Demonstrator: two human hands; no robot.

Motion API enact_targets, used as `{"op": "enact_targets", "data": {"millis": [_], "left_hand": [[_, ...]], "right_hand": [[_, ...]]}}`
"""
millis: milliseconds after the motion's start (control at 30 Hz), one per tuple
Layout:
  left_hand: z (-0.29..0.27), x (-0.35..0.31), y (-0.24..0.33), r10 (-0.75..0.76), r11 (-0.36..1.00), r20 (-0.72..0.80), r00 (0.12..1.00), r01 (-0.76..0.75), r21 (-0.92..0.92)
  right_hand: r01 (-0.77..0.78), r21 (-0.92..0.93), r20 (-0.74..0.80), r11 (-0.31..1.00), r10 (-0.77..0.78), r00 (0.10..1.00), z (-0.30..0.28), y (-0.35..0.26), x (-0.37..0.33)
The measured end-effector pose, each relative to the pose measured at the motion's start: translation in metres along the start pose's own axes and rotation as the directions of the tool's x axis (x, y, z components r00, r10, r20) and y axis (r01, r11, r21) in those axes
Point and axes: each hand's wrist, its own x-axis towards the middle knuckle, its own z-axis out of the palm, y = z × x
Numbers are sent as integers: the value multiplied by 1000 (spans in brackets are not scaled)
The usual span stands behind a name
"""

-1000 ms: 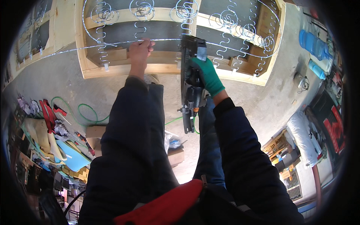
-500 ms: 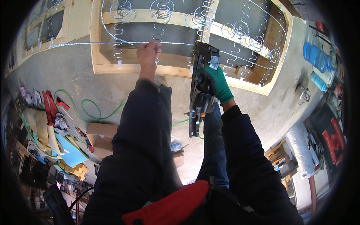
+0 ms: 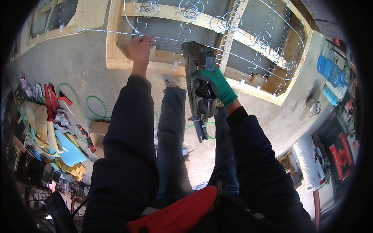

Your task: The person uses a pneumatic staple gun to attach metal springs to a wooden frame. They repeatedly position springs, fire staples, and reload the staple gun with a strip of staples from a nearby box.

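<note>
A long, thin metal wire [image 3: 165,38] runs crosswise over the zigzag springs of a wooden frame [image 3: 163,64]. My bare left hand [image 3: 140,49] is closed on the wire beside a zigzag spring [image 3: 143,24], fingers pinched around it. My right hand [image 3: 218,84], in a green glove, grips a black pneumatic fastening gun [image 3: 205,106]. Its nose rests at the wire, by another zigzag spring [image 3: 185,28] to the right of my left hand. The gun hides the exact spot where its nose meets wire and spring.
Round coil springs [image 3: 191,12] sit farther in on the frame. A second wooden frame [image 3: 87,23] adjoins at the left. A green hose [image 3: 95,105] loops over the floor. A cardboard box [image 3: 98,134] and scraps lie left; blue water bottles [image 3: 329,72] stand right.
Both hands have moved left along the wire by about one spring. The gun's nose has left the spring near the middle divider for the one to its left. My left leg has shifted.
</note>
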Motion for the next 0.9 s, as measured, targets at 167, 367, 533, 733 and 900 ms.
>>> {"op": "enact_targets", "data": {"millis": [167, 367, 533, 733, 900], "left_hand": [[-9, 23, -11, 36, 986, 19, 999, -39, 160], [-18, 17, -4, -91, 989, -37, 995, 95, 117], [-13, 14, 4, -233, 963, 28, 972, 234, -136], [-15, 16, 8, -274, 957, 23, 962, 275, -97], [-7, 16, 8, -264, 957, -22, 964, 259, -135]], "right_hand": [[113, -33, 21, 993, -112, 993, 18, 1, 24], [8, -51, -106, 999, -14, 994, 40, -9, 31], [23, -119, -219, 993, -49, 974, 55, -11, 36], [-14, 0, -277, 1000, 14, 961, 60, -2, 39], [148, -194, -212, 970, -189, 959, 58, 0, 38]]}}
